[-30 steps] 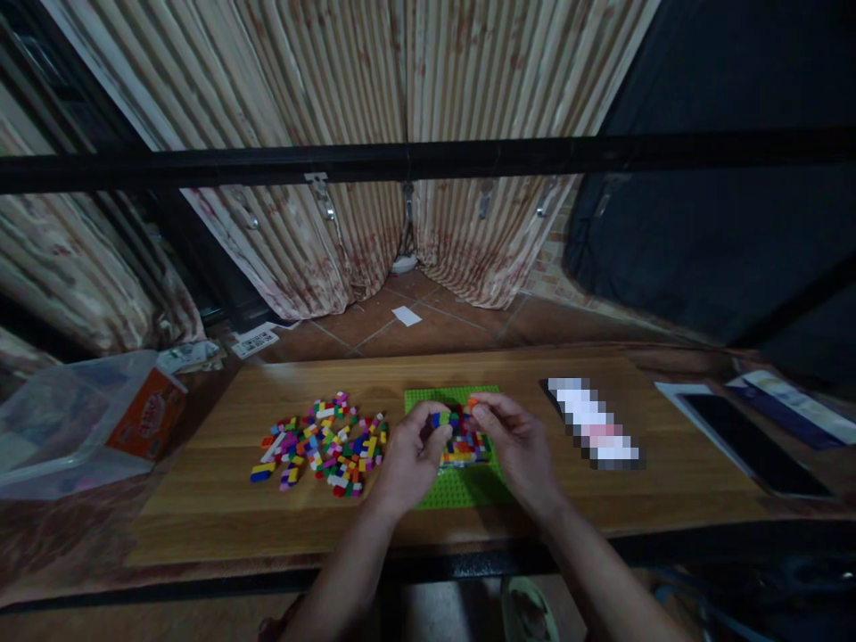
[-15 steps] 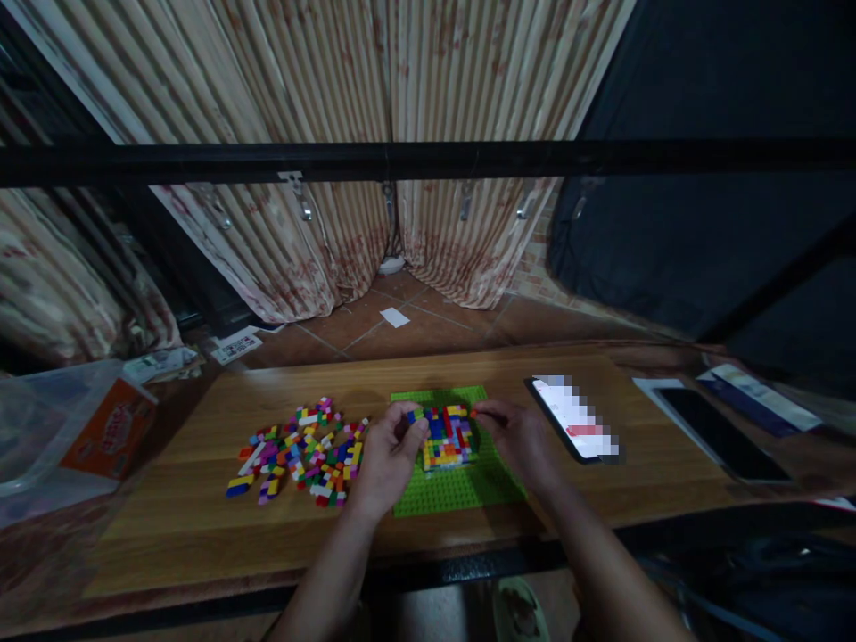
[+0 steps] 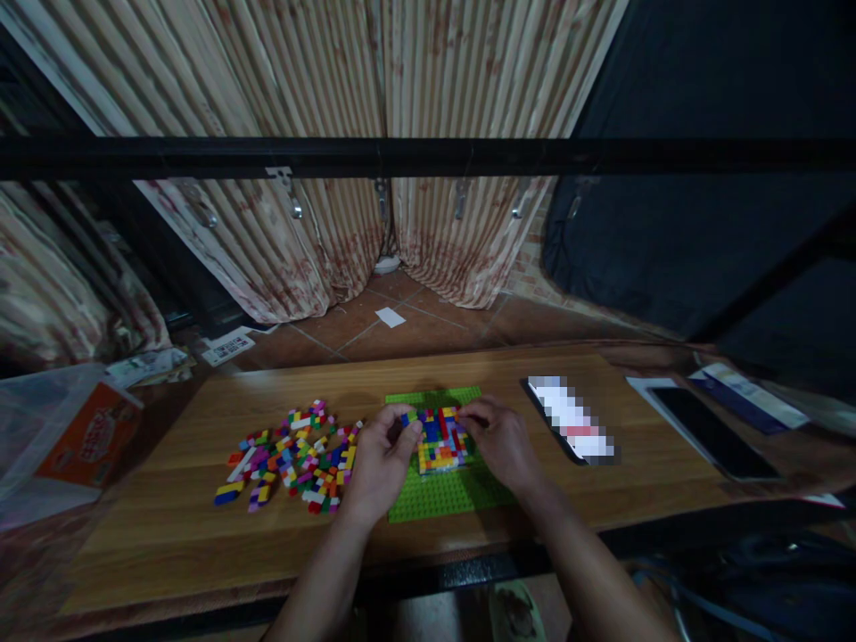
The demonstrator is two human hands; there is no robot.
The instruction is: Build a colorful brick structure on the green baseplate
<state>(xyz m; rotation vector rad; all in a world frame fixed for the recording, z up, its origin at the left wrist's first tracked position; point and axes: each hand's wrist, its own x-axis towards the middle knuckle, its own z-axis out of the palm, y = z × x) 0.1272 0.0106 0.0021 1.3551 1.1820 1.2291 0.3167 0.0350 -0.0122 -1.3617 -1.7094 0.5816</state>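
Note:
A block of colourful toy bricks, built up in a rough square, sits on a green studded baseplate. My left hand is closed at its upper left corner, thumb and fingers pinching the edge beside blue and green bricks. Across from it, my right hand has its fingertips pinched together at the upper right corner of the block. The small orange-red brick in those fingertips is mostly hidden by them now.
Loose bricks of many colours lie spread on the wooden table to the left. A lit phone rests right of the baseplate, and a dark phone-like slab lies farther right. A clear plastic box stands at the far left.
My right hand has moved left, bringing the small orange-red brick from beside the block to its upper right corner. My left hand keeps its place at the block. The view has shifted slightly.

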